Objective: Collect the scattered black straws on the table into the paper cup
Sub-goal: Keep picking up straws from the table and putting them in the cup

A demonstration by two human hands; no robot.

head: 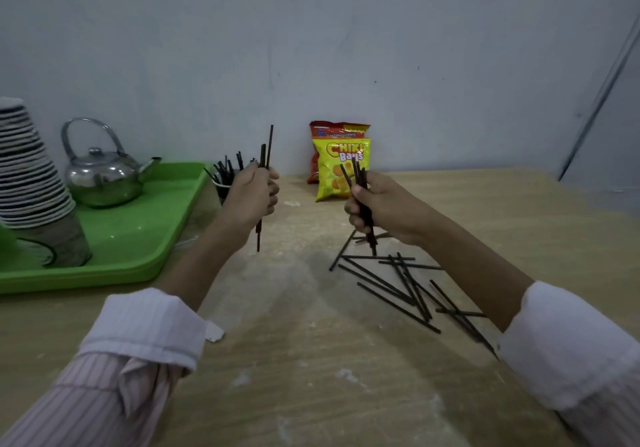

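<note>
Head view, looking down over a wooden table (311,360). Left hand (252,197) raised above the table, fingers curling shut around a couple of black straws (265,169), holding them upright so the tips are poking well above the knuckles and the lower ends are hanging below the palm. Right hand (374,204) also lifted, closing in a fist around a small bundle of straws (360,183), tilting slightly, upper ends fanning out in front of a yellow snack bag (341,169) standing against the wall. Paper cup (221,187) sitting just behind and to the left of the left hand, mostly hidden by it, already bristling with straws (225,168) leaning at different angles. Cup standing beside the right edge of a green tray (138,239); whether touching the tray, cannot tell. Scattered straws (398,284) lying crisscrossed on the table below and to the right of the right hand, partly passing under the right forearm, well apart from the cup. Resting on the tray: a metal kettle (100,176) and a tall stack of upturned paper cups (31,183). Rolled pale striped sleeves (145,329) showing on both forearms.
</note>
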